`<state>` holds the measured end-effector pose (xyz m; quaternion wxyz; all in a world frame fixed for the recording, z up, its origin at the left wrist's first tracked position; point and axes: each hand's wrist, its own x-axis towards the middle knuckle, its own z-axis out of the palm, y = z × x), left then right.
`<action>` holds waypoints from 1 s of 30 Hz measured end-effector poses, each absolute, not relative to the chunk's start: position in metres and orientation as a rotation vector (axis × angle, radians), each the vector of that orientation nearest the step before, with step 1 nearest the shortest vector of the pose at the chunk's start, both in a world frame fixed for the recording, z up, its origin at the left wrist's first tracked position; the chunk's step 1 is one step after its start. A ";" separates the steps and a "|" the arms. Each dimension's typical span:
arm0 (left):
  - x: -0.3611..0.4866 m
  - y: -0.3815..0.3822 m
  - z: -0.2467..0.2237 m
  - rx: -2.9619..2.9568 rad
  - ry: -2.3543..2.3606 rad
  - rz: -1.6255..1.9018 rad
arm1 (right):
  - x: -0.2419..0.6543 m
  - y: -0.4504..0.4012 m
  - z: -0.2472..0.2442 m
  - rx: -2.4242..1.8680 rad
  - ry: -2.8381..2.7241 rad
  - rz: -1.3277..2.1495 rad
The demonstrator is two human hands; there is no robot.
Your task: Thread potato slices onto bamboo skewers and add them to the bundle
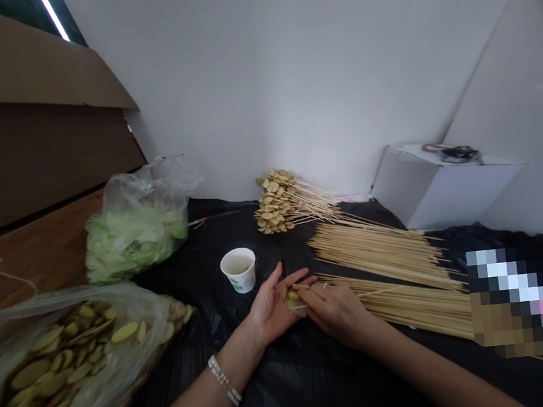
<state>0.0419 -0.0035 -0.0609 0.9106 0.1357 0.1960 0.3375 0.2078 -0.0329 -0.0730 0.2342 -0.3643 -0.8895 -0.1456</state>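
Observation:
My left hand point(272, 307) is palm up with its thumb and fingers stretched out, and a few thin potato slices point(296, 303) rest in it. Over that palm, my right hand point(335, 309) has its fingertips pinched together at the slices. A thin bamboo skewer point(367, 294) seems to run out behind the right hand; its tip is hidden by the fingers. On the left, an open plastic bag point(139, 299) holds many more potato slices point(79, 369). Skewers threaded with slices point(275, 206) are piled at the back.
Two bundles of bare skewers point(382, 250) lie right of my hands on the black sheet point(269, 383). A white paper cup point(240, 272) stands left of them. Behind are a bag of cut pale green vegetables point(135, 239), a pen point(199, 221) and a white box point(447, 186) against the wall.

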 end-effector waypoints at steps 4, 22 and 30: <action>0.042 -0.004 -0.061 0.276 0.393 0.707 | 0.208 -0.033 -0.074 -1.018 -2.430 -0.420; 0.045 -0.007 -0.058 0.262 0.397 0.674 | 0.209 -0.036 -0.072 -0.937 -2.371 -0.411; 0.043 -0.006 -0.058 0.293 0.584 0.646 | 0.218 -0.038 -0.057 -0.865 -2.194 -0.601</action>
